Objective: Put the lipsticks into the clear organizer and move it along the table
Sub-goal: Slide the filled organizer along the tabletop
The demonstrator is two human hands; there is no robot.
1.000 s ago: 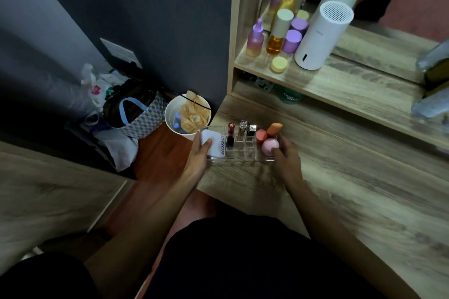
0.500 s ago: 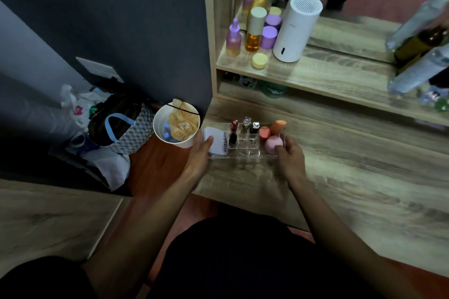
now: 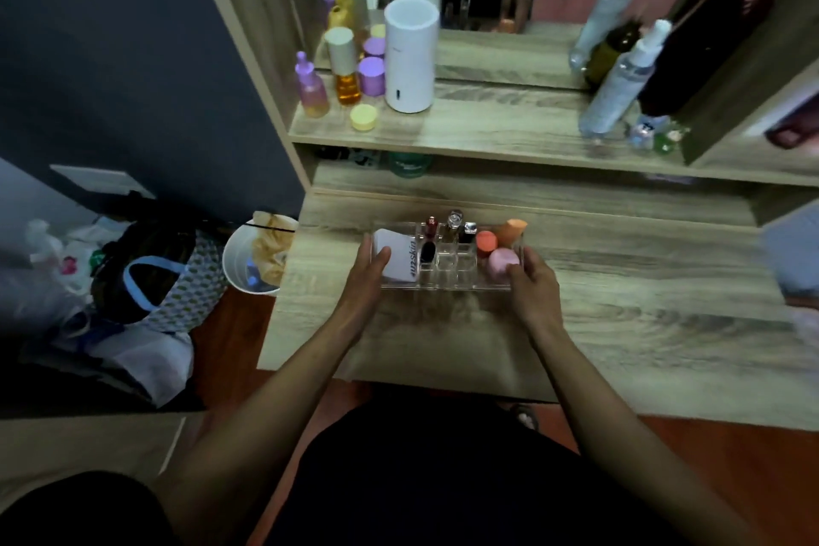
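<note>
We see left hand (image 3: 361,279) clamped on left end of clear organizer (image 3: 447,275), fingers against white tube (image 3: 397,255). Organizer sits on table (image 3: 620,279) between both hands, lipsticks (image 3: 447,231) upright in middle slots, sponges (image 3: 501,244) at right. Right hand (image 3: 532,288) grips right end.

From my feed, the clear organizer's (image 3: 447,275) left end is covered by my left hand (image 3: 361,284), and my right hand (image 3: 529,288) hides its right near corner. I can't read the lipsticks (image 3: 430,226) standing in its far cells; they're too small. Behind the organizer, a green jar (image 3: 410,164) sits half hidden under the shelf (image 3: 487,133). Right of the organizer, the bench (image 3: 664,301) runs out of frame.
</note>
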